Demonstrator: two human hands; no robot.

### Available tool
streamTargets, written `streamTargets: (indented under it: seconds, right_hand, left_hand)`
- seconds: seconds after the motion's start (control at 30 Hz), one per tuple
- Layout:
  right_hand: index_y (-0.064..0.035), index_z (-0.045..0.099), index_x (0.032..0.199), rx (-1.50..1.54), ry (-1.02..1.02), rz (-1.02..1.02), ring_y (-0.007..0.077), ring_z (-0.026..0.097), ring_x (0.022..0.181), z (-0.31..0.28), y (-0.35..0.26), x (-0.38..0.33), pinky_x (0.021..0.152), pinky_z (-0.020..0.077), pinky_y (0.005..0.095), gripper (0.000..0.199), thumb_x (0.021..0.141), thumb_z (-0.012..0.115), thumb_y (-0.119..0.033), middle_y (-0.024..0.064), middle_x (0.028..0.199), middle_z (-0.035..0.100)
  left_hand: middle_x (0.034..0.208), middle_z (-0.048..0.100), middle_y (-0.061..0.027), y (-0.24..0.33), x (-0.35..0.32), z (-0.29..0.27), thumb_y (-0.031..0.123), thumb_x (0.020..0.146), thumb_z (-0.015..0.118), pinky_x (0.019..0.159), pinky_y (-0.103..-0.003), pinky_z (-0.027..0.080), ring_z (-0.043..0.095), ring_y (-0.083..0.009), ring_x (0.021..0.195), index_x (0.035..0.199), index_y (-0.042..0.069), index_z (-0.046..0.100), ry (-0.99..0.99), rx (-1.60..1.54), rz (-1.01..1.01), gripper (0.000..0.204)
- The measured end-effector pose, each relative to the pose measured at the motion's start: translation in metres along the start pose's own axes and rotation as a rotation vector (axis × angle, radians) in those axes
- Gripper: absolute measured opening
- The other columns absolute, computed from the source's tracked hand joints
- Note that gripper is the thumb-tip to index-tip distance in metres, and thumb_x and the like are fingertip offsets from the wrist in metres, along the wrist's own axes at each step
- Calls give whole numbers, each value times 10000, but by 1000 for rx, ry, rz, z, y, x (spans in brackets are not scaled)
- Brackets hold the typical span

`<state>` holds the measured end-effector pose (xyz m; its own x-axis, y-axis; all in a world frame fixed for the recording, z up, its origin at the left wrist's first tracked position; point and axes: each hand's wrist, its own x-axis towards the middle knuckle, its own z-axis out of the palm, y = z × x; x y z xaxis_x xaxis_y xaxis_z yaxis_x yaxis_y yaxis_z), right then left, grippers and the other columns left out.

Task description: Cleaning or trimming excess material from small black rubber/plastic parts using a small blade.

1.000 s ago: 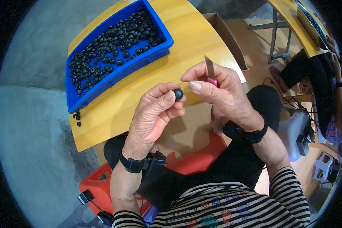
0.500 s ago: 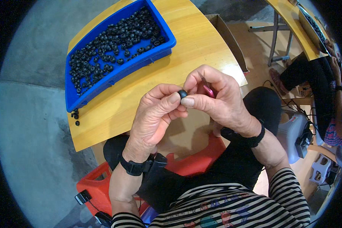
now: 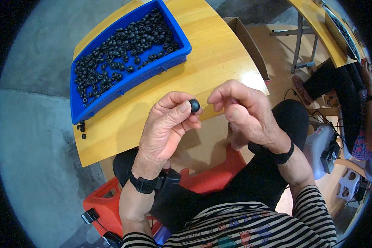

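Observation:
Over the near edge of the table, my left hand (image 3: pixel 167 124) pinches a small round black piece (image 3: pixel 194 105) between thumb and forefinger. It is smooth and dark, about a fingertip wide. To its right, and apart from it, my right hand (image 3: pixel 246 111) is closed with the fingers curled. A trace of pink shows between its fingers, from a slim pink-handled tool that is now mostly hidden. Beyond my left hand stands a blue tray (image 3: pixel 130 82) spread with many small black pieces (image 3: pixel 124 45), several showing holes.
The tray rests on a yellow wooden table (image 3: pixel 219 45). A few loose black pieces (image 3: pixel 83 135) lie by its near left corner. Beyond the table's right edge is a cardboard box (image 3: pixel 248 45). A red plastic stool (image 3: pixel 211 173) shows beneath me. At right, another person sits at a second table (image 3: pixel 318 25).
My right hand has drawn away to the right from the black piece, and its pink tool has turned mostly out of sight. My left hand still pinches the piece.

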<state>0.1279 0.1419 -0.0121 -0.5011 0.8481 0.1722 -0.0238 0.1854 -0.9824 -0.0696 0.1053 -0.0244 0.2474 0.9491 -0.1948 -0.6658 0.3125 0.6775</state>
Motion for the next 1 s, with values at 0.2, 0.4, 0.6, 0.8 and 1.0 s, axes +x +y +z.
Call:
streamTargets:
  seconds: [0.2, 0.4, 0.6, 0.8, 1.0]
  right_hand:
    - [-9, 561, 882, -195, -96, -96, 268, 564, 697, 1, -1, -1, 605, 444, 320, 266, 882, 533, -273, 122, 749, 546]
    - [-16, 568, 840, -317, -78, -263, 287, 550, 643, 5, 6, 0, 570, 439, 344, 212, 858, 566, -227, 121, 699, 534]
    - [-16, 567, 826, -334, -55, -284, 290, 538, 609, 7, 11, 0, 540, 429, 351, 204, 841, 586, -218, 121, 665, 513]
    - [-8, 565, 822, -351, -35, -317, 259, 526, 593, 7, 11, 2, 533, 416, 326, 211, 845, 583, -217, 110, 660, 504]
    - [-9, 562, 814, -359, -49, -316, 258, 525, 591, 7, 11, 2, 531, 416, 326, 211, 846, 580, -216, 109, 655, 499]
  left_hand:
    - [859, 631, -68, 0, 0, 0, 91, 838, 599, 659, -273, 539, 617, -126, 717, 965, 35, 581, -7, -10, -13, 140]
    - [872, 626, -61, -2, -1, 1, 85, 838, 598, 653, -275, 539, 619, -132, 711, 972, 36, 581, 3, -8, -21, 144]
    - [868, 623, -63, -2, -1, 3, 85, 838, 599, 652, -274, 538, 620, -138, 706, 973, 32, 580, 3, -7, -27, 147]
    - [867, 622, -66, -3, -1, 3, 86, 842, 593, 653, -272, 536, 618, -140, 713, 978, 26, 578, -22, -9, -32, 149]
    - [871, 623, -71, -3, 0, 2, 85, 846, 587, 661, -270, 538, 619, -138, 724, 981, 25, 577, -31, -3, -37, 148]
